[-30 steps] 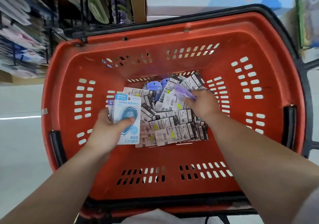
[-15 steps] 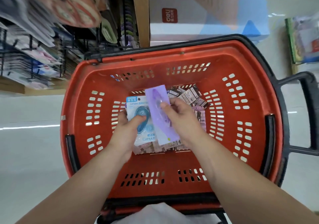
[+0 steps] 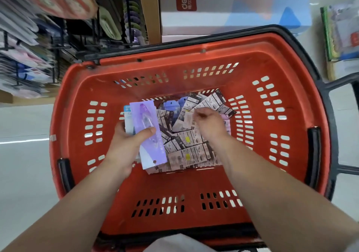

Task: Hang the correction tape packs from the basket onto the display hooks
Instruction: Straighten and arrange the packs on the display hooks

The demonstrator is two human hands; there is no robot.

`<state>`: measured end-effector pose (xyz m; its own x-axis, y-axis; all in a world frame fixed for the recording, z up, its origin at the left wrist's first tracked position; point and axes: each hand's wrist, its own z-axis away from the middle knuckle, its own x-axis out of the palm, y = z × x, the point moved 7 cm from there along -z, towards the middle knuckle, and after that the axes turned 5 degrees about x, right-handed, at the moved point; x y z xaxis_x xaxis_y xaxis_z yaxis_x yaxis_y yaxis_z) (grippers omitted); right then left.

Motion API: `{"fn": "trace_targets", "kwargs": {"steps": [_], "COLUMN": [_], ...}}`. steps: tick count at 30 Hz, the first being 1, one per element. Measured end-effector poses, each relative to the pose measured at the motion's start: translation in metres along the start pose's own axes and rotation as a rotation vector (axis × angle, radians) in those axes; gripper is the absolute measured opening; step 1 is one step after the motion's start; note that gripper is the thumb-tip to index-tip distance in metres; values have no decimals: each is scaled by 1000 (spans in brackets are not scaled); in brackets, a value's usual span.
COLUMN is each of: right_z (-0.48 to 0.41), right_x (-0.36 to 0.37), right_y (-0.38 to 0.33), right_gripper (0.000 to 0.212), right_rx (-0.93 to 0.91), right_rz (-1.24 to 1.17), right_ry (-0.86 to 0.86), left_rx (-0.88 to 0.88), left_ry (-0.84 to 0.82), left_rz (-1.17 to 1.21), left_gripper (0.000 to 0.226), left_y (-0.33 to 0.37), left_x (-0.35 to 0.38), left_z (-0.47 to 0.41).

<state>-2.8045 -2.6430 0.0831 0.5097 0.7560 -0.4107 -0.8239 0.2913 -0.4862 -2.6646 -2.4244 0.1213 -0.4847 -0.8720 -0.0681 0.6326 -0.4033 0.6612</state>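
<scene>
So this is the gathering step, no hanging yet. The left hand (image 3: 126, 145) is holding a purple correction tape pack (image 3: 155, 149) with the thumb clamped across its front. That pack is stacked on a blue-and-white pack (image 3: 127, 114) that peeks out at its 10 o'clock side. Both sit just above the left part of the loose pile of packs (image 3: 186, 149) on the floor of the red shopping basket (image 3: 174, 183). The purple pack's long axis runs roughly 11 to 5 o'clock, and its hang hole is at the 5 o'clock end, pointing back at the person, so it's basically upside down for hanging. The right hand (image 3: 209, 127) is down in the pile at about 1 o'clock from the pile's middle. Its fingers are curled onto the cards, but I honestly can't tell if it has actually pinched one. My guess for the next move is to grab another pack and add it to the stack. After that, flip the bundle so the holes face the blurry wire display rack (image 3: 64, 44) at 10 o'clock and line the holes up carefully.
</scene>
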Motion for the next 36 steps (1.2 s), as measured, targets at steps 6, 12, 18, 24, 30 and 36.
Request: {"fn": "trace_targets", "kwargs": {"steps": [6, 12, 18, 24, 30, 36], "right_z": [-49, -42, -9, 84, 131, 133], "right_x": [-30, -21, -12, -2, 19, 12], "right_y": [48, 26, -8, -65, -60, -52], "right_gripper": [62, 55, 57, 31, 28, 8], "right_rx": [174, 12, -127, -381, -233, -130], "right_rz": [552, 751, 888, 601, -76, -343], "right_ry": [-15, -101, -100, -56, -421, -420], "left_rx": [26, -2, -8, -2, 53, 64], "left_ry": [-26, -22, 65, 77, 34, -99], "left_rz": [-112, -132, -63, 67, 137, 180], "left_gripper": [54, 75, 80, 50, 38, 30], "left_y": [-3, -13, -6, 12, 37, 47], "left_x": [-15, -15, -9, 8, 26, 36], "left_z": [-4, -4, 7, 27, 50, 70]}}
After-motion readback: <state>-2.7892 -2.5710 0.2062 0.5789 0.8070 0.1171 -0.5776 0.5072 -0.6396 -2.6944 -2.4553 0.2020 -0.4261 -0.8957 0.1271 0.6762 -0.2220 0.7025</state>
